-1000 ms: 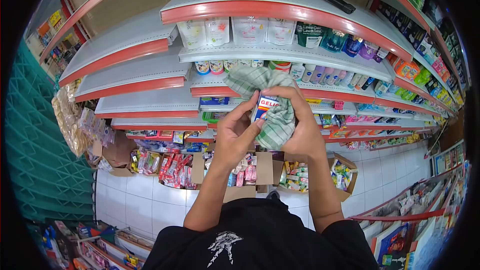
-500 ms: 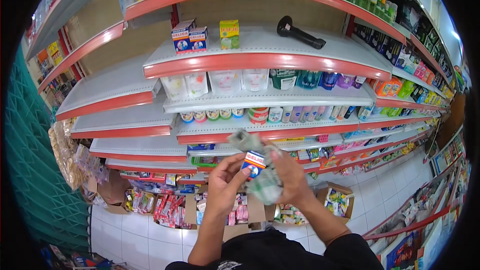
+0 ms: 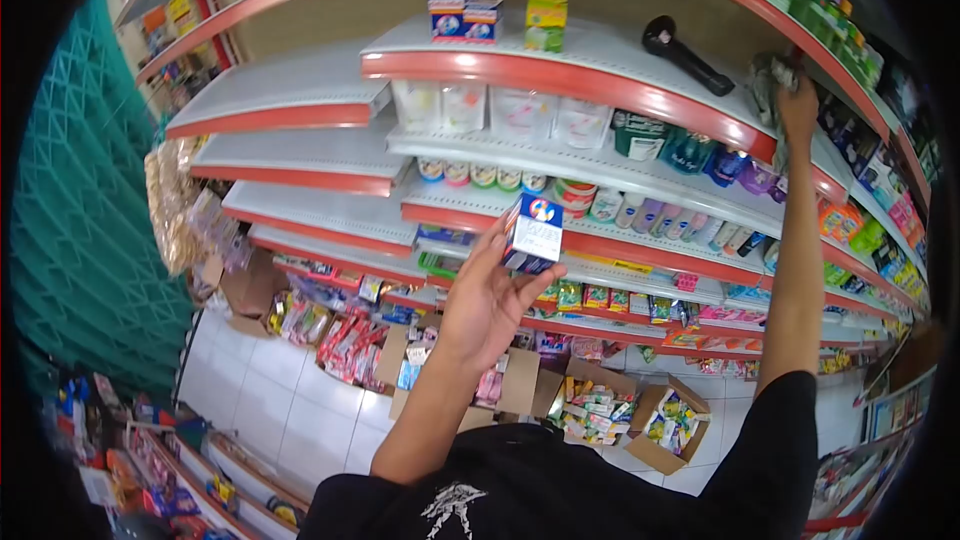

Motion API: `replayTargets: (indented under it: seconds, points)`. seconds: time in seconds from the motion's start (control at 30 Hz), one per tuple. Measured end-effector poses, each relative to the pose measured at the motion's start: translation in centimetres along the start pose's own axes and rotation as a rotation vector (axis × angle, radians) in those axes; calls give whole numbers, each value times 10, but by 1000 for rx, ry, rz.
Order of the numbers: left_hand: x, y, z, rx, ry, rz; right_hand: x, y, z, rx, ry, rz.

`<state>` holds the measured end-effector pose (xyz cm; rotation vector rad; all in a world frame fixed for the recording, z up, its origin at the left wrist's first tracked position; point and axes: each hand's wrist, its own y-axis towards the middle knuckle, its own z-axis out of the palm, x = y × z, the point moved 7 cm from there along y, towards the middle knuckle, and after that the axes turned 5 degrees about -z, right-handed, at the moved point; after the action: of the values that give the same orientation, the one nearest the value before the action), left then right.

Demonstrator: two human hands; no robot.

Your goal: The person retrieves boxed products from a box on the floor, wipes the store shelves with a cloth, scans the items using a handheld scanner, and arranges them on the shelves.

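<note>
My left hand (image 3: 478, 312) holds a small blue, white and orange balm box (image 3: 537, 232) in front of the middle shelves, a printed white side facing up. Its fingers are closed round the lower left part of the box. Far to the right, my right hand (image 3: 799, 108) reaches onto the upper shelf (image 3: 600, 57) with a grey cloth (image 3: 768, 80) bunched in its fingers. The cloth lies at the shelf's right end, and part of it hangs over the red front edge. Left of it rests a black flashlight-like object (image 3: 690, 58) with a wide round head.
Blue balm boxes (image 3: 482, 22) and a yellow-green box (image 3: 546, 24) stand on the same upper shelf. Pouches (image 3: 522, 112) line the shelf below. Open cardboard boxes (image 3: 665, 430) of small packets sit on the tiled floor. A green folding gate (image 3: 90, 240) is at left.
My right hand has carried the cloth away from the balm box, up and right onto the upper shelf. My left hand keeps the box, now turned to another side. The view has shifted.
</note>
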<state>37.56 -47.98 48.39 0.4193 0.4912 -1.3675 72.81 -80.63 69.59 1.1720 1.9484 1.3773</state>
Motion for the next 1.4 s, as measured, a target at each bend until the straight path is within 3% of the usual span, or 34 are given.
replayTargets:
  seconds: [0.07, 0.13, 0.17, 0.23, 0.27, 0.33, 0.37, 0.43, 0.57, 0.6, 0.73, 0.8, 0.87, 0.9, 1.03, 1.1, 1.23, 1.4]
  points:
    - [0, 4, -1, 86, -109, -58, -39, 37, 40, 70, -14, 40]
    - [-8, 3, 3, 121, -182, -71, -29, 43, 92, 720, -325, -126]
    - [-9, 1, 7, 166, -254, -96, -27, 41, 98, 725, -321, -136]
    - [-11, 2, -4, 126, -295, -68, 61, 31, 63, 518, -294, -205]
    - [-10, 6, -19, 66, -318, -61, 96, 26, 67, 520, -287, -217]
    - [-10, 10, -38, -35, -364, -76, 141, 11, 80, 524, -9, -150]
    - [-14, 10, -42, -43, -362, -71, 147, 9, 89, 527, 0, -152]
    - [-16, 8, -43, 2, -450, -137, 140, 0, 131, 783, -52, -99]
    - [-28, 10, -70, -16, -450, -129, 136, 4, 127, 666, -130, -131]
    - [-33, 7, -76, -117, -399, -108, 145, 0, 114, 667, -130, -138]
    - [-48, 6, -83, -73, -538, -34, 189, -18, 6, 361, 67, -179]
    - [-51, 10, -83, -37, -595, -31, 214, -52, -43, 385, 347, -61]
    - [-52, 16, -80, 47, -678, -17, 248, -113, -70, 436, 1051, 193]
    - [-50, 19, -79, 52, -678, -27, 267, -151, -78, 451, 1223, 420]
    - [-44, 28, -74, 57, -726, 24, 326, -253, -90, 859, 1332, 538]
    - [-38, 28, -70, 37, -720, -3, 341, -272, -92, 895, 1391, 620]
    - [-27, 28, -70, 19, -661, -10, 351, -278, -96, 902, 1391, 534]
    - [-23, 23, -71, 16, -599, -11, 350, -281, -98, 883, 1341, 605]
